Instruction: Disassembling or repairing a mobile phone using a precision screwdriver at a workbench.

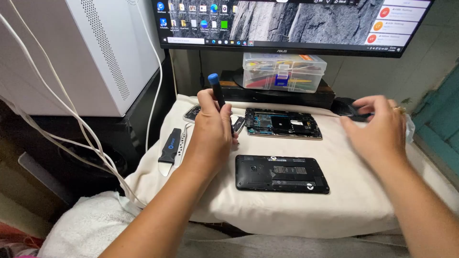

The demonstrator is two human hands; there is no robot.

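Nearest on the cream cloth lies the black phone back cover, inner side up, untouched. Left of it, the left hand has its fingers clamped around a blue-tipped black screwdriver, held upright. Further left lies a black pry tool. Behind the cover sits the opened phone body. Right of that, the right hand hovers, fingers spread apart, holding nothing. Beyond stands a clear parts box.
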